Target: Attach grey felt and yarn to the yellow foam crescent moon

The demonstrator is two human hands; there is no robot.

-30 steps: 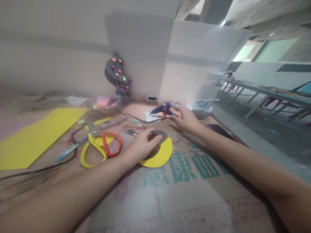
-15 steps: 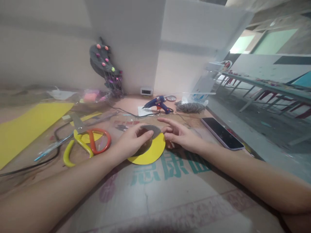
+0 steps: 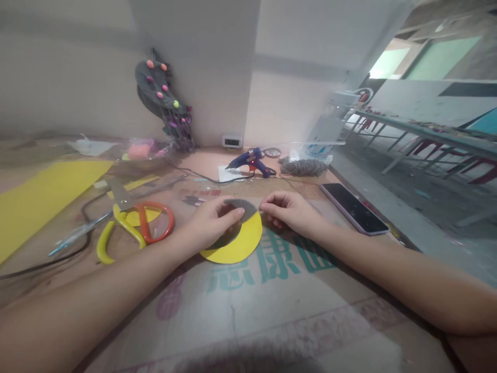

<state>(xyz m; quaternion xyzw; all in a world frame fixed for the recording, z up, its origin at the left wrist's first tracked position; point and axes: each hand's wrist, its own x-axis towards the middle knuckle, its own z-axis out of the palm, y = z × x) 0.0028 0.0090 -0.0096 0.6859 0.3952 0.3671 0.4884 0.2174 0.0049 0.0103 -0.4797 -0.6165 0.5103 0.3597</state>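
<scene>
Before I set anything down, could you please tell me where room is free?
Nearer than the yellow piece, the board is bare between left forearm and right forearm. A strip seems free between black cable and left forearm. It's crowded around scissors and glue gun.

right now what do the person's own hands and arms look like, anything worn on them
The left hand and right hand are bare, with no gloves. The left forearm and right forearm show no sleeves within the picture, and no watch or bracelet. Any small ring or marking is too blurred to make out.
</scene>
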